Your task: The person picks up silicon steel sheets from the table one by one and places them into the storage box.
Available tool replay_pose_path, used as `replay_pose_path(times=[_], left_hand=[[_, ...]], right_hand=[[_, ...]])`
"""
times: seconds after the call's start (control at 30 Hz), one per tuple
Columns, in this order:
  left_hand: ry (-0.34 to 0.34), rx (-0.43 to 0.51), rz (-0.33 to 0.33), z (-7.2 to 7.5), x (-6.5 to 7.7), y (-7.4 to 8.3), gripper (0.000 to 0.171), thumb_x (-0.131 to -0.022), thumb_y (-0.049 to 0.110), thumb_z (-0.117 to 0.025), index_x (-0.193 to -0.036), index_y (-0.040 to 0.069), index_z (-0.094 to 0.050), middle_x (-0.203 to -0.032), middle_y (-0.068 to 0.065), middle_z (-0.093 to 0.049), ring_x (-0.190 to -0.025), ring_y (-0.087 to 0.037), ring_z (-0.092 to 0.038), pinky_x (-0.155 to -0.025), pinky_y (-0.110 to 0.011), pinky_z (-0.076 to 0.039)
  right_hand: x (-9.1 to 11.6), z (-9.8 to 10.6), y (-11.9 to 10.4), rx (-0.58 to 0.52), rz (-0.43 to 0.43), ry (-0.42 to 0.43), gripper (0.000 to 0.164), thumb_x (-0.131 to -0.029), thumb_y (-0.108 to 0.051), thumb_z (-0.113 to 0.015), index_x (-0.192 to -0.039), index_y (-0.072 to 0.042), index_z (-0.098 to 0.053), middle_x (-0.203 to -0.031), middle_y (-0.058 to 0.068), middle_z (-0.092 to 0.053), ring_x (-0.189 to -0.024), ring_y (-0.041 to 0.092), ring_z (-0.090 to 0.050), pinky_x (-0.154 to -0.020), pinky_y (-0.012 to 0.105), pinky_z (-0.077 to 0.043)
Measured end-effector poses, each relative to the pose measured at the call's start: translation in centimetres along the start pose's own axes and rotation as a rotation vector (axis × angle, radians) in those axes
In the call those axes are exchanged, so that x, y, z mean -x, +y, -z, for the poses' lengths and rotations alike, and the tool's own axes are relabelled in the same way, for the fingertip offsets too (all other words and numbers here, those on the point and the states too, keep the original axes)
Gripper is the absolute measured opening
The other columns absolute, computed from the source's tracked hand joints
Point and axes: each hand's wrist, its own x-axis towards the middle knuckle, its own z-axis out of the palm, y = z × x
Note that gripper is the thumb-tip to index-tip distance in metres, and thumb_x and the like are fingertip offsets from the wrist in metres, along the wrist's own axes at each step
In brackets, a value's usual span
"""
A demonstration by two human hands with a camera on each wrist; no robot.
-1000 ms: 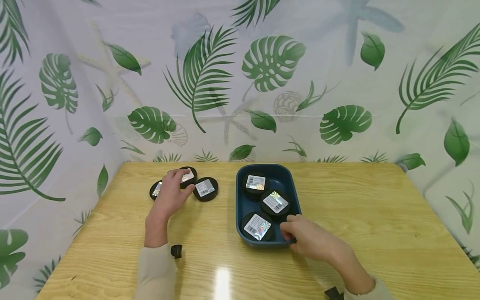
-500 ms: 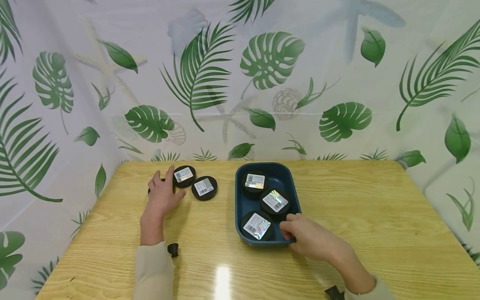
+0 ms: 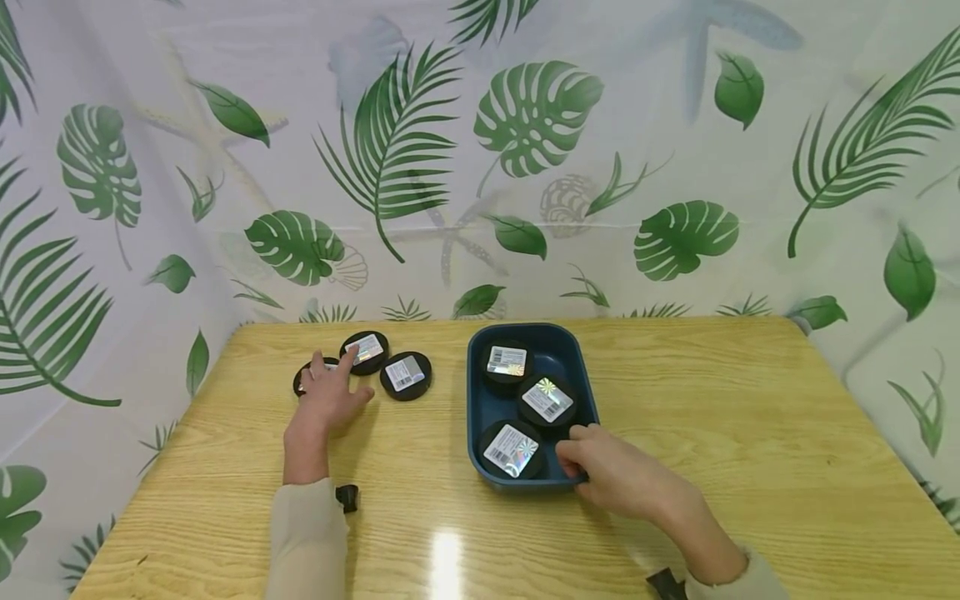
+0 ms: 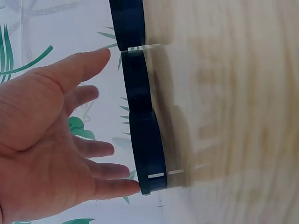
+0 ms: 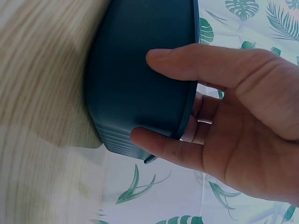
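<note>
My left hand reaches over the leftmost of three flat, round black cases, with its fingers spread. That leftmost case is partly hidden under the fingers. The middle case and the right case lie close beside it, white labels up. In the left wrist view the little finger comes right up to one case's edge; whether it touches, I cannot tell. My right hand grips the near right corner of a dark blue tray, thumb on its outer wall and other fingers over the rim.
Inside the tray lie three more labelled black cases: one at the back, one in the middle, one at the front. All this is on a wooden table. A leaf-patterned cloth hangs behind and to the left.
My left hand has moved left from the middle case to over the leftmost one, its fingers spread. The right hand keeps its grip on the tray.
</note>
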Motion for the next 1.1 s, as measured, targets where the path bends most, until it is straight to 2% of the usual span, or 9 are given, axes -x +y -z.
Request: replay_pose_path(times=[0.17, 0.4, 0.73, 0.87, 1.1], left_hand=[[-0.033, -0.05, 0.012, 0.0, -0.1, 0.1, 0.07, -0.098, 0.029, -0.056, -0.157, 0.009, -0.023, -0.153, -0.044, 0.0, -0.139, -0.065, -0.005, -0.103, -0.075, -0.026], [-0.071, -0.134, 0.035, 0.0, 0.0, 0.1, 0.074, -0.094, 0.029, -0.058, -0.156, 0.006, -0.025, -0.152, -0.04, -0.019, -0.141, -0.059, -0.014, -0.107, -0.071, -0.024], [-0.037, -0.139, 0.056, 0.4, 0.3, -0.2, 0.074, -0.094, 0.027, -0.058, -0.153, -0.005, -0.027, -0.151, -0.038, -0.024, -0.137, -0.059, -0.02, -0.105, -0.069, -0.03], [-0.007, -0.144, 0.054, 0.5, 0.4, -0.4, 0.069, -0.094, 0.024, -0.058, -0.148, -0.01, -0.033, -0.147, -0.039, -0.026, -0.135, -0.058, -0.022, -0.105, -0.07, -0.029], [0.029, -0.083, 0.057, 0.3, 0.5, -0.9, 0.063, -0.094, 0.023, -0.06, -0.143, -0.009, -0.038, -0.139, -0.042, -0.027, -0.129, -0.057, -0.024, -0.102, -0.069, -0.03]], right_hand=[[0.0, 0.0, 0.0, 0.002, 0.007, 0.005, 0.036, -0.073, 0.008, -0.074, -0.073, -0.018, -0.05, -0.076, -0.006, -0.038, -0.071, 0.01, -0.036, -0.061, 0.024, -0.033], [-0.1, 0.0, -0.1, 0.006, -0.004, 0.002, 0.035, -0.073, 0.007, -0.075, -0.073, -0.018, -0.05, -0.076, -0.006, -0.038, -0.071, 0.011, -0.036, -0.06, 0.024, -0.034], [0.0, 0.0, -0.1, 0.005, -0.008, 0.004, 0.035, -0.074, 0.006, -0.076, -0.073, -0.019, -0.051, -0.076, -0.006, -0.039, -0.071, 0.01, -0.037, -0.06, 0.024, -0.034], [0.0, -0.1, 0.0, 0.007, -0.007, 0.006, 0.034, -0.073, 0.007, -0.075, -0.073, -0.018, -0.052, -0.076, -0.006, -0.039, -0.07, 0.01, -0.037, -0.06, 0.024, -0.034], [-0.1, -0.1, 0.0, 0.005, -0.028, -0.014, 0.035, -0.075, 0.006, -0.076, -0.073, -0.019, -0.051, -0.076, -0.006, -0.039, -0.071, 0.011, -0.037, -0.06, 0.024, -0.034]])
